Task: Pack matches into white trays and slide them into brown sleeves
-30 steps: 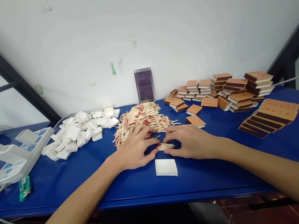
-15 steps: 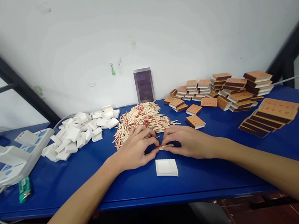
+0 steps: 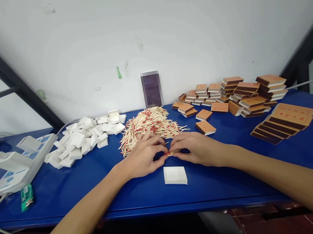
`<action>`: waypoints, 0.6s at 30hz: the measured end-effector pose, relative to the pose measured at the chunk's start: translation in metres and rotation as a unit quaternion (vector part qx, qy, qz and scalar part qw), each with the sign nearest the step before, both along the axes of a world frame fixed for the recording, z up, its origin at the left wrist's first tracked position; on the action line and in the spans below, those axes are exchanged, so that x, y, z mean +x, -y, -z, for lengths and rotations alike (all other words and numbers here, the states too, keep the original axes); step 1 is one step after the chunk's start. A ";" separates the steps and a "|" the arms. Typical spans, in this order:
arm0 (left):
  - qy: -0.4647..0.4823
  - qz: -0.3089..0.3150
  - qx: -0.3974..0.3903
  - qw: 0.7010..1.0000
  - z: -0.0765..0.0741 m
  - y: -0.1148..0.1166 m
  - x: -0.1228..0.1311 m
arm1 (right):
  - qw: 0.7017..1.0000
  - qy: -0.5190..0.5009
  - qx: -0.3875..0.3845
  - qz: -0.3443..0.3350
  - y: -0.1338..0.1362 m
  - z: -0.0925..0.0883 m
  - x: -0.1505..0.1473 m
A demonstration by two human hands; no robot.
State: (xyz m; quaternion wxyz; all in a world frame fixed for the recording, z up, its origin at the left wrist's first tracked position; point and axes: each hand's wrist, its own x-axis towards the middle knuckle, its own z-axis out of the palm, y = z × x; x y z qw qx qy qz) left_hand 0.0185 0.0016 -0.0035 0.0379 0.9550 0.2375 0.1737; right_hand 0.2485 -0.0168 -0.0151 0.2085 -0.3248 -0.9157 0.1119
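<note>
Between my two hands, a small bunch of matches (image 3: 169, 154) lies sideways just above the blue table, red heads toward the left. My left hand (image 3: 147, 153) pinches its left end with thumb and fingers. My right hand (image 3: 196, 148) grips the right end the same way. Directly behind them rises a large heap of loose matches (image 3: 148, 124) with red heads, partly covered by my left hand. A white matchbox tray (image 3: 175, 175) lies on the table in front of my fingertips.
White trays (image 3: 80, 140) are piled at the left, beside a power strip (image 3: 28, 163) and a green lighter (image 3: 26, 197). Stacked matchboxes (image 3: 250, 96) and fanned flat sleeves (image 3: 284, 120) occupy the right. A blurred dark rectangle (image 3: 152, 89) stands against the wall.
The fingers of both hands have closed in slightly around the matches, and less of the bunch shows. The whole view has shifted very slightly.
</note>
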 end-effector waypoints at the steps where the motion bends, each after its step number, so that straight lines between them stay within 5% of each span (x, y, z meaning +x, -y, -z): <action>1: 0.000 0.000 -0.001 1.000 0.000 0.000 0.000 | 1.000 0.002 0.007 -0.003 0.000 0.000 0.000; 18: -0.003 0.000 0.013 1.000 0.000 0.000 0.002 | 0.999 -0.033 -0.003 0.003 0.002 -0.004 -0.005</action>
